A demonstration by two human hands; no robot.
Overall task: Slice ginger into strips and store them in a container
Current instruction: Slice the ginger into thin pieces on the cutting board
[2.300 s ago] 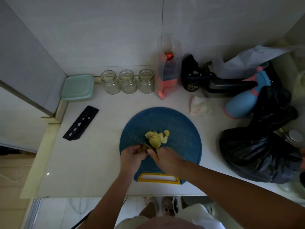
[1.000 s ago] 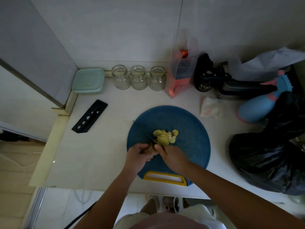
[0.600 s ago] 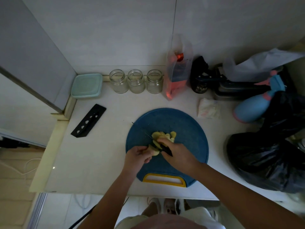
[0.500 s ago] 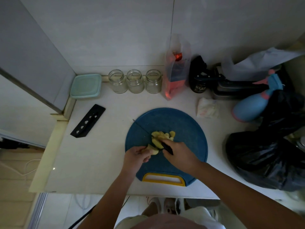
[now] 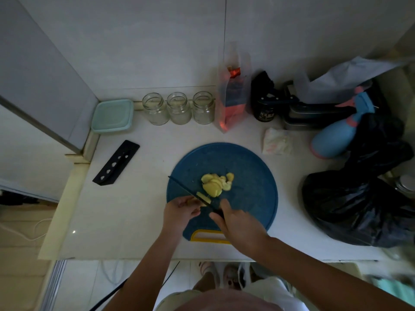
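Your left hand (image 5: 180,212) with fingers pinching a ginger piece (image 5: 203,197) by the cutting board's (image 5: 249,173) near edge, your right hand (image 5: 238,221) with fingers gripping the knife (image 5: 183,187) (blade on that piece), cut slices (image 5: 215,184) at board centre

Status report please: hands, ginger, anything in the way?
Right hand grips knife, left hand holds ginger piece. Slices piled on blue board. Nothing blocks the blade.

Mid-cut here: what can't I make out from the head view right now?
Handle of the knife: head view, buried in the right hand.
Rest of the ginger piece: head view, under the left hand; remaining length unclear.
Inside the teal container: head view, lid hides it.
Most of the jar at the right edge: head view, cut by frame and black bag.
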